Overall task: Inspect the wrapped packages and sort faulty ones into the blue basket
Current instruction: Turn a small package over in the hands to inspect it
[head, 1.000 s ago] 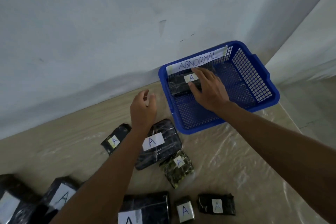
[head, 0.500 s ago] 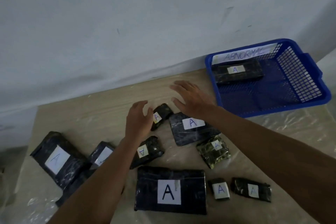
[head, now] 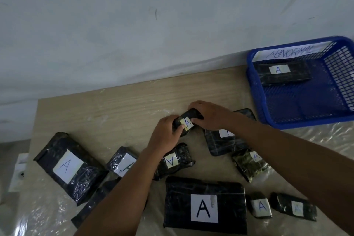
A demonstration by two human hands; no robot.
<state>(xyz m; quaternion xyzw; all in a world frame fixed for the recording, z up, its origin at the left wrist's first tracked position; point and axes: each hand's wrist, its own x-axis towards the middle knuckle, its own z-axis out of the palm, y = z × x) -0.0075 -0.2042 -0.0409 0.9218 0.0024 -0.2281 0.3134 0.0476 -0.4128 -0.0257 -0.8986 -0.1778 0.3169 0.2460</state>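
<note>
pale wall, wooden worktop (head: 134, 101): both hands on one small package (head: 186, 121).
left hand (head: 165, 133) and right hand (head: 209, 116) each grip it from a side, likely to inspect; blue basket (head: 254, 90) waits well apart, holding one package.

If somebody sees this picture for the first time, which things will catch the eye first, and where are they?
The blue basket at the table's far right corner, marked ABNORMAL, holds one black package. At the centre, the left hand and right hand grip a small package. Nearest lies the largest package with its bold A label.
</note>
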